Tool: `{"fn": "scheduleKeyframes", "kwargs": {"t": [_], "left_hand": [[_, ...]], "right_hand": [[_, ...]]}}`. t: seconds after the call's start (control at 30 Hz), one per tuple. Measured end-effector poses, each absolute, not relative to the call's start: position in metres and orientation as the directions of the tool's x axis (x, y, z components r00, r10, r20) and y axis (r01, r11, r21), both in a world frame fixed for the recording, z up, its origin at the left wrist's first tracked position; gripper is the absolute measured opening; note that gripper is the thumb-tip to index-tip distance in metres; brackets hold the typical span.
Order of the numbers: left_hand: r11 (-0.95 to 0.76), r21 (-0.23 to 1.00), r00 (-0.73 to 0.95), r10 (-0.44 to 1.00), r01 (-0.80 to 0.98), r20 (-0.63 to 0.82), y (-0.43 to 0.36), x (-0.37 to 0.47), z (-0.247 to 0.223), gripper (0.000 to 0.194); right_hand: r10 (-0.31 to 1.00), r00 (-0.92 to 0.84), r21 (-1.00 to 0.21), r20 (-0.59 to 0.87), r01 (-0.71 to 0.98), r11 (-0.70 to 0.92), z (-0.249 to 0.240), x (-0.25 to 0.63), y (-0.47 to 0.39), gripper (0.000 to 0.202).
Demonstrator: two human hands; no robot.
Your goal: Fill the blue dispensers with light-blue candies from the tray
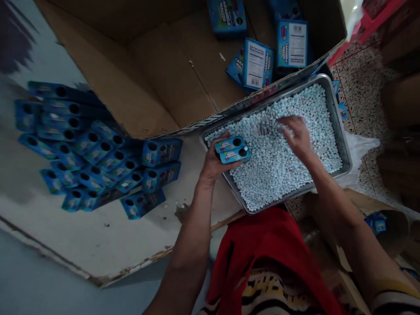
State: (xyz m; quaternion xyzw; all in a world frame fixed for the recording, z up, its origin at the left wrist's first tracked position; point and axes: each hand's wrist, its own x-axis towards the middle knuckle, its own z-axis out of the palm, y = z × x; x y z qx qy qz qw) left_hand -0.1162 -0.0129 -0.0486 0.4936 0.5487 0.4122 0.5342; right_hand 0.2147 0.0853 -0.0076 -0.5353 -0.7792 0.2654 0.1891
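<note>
Your left hand (pixel 215 159) is closed around two small blue candy boxes (pixel 232 149), held side by side with their ends facing up; each shows a dark round opening, and a pale piece sits at the edge of one. This pair is just over the left part of a metal tray (pixel 345 148) filled with small pale-blue and white candies (pixel 275 166). Your right hand (pixel 297 135) is above the candies, well inside the tray's rim, with its fingers reaching toward the boxes. It is blurred, and a hazy patch lies just beyond the fingertips, so you cannot tell whether the fingers are pinching anything.

The tray stands beside a large open cardboard carton (pixel 157 74). Inside the carton, toward its right side, lie several blue boxes (pixel 257 63), some showing white nutrition panels and one tilted against another. To your left, on the pale worktop (pixel 131 236), a cluster of blue boxes with round openings (pixel 95 162) is packed closely together, some rows slanted. A few small bits lie near the cluster. Clear plastic (pixel 361 146) spreads out from under the tray's right end, above a speckled floor (pixel 357 92).
</note>
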Motion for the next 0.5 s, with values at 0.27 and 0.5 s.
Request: {"fn": "scheduleKeyframes", "kwargs": {"t": [0.27, 0.5], "left_hand": [[0.148, 0.984, 0.235, 0.964, -0.099, -0.121, 0.006, -0.036, -0.063, 0.104], [0.094, 0.983, 0.384, 0.923, -0.156, -0.027, 0.011, 0.024, -0.040, 0.095]], "right_hand": [[0.995, -0.067, -0.691, 0.078, 0.716, 0.103, -0.050, 0.229, 0.055, 0.055], [0.908, 0.234, -0.933, -0.348, -0.180, -0.311, -0.025, 0.202, 0.021, 0.035]]}}
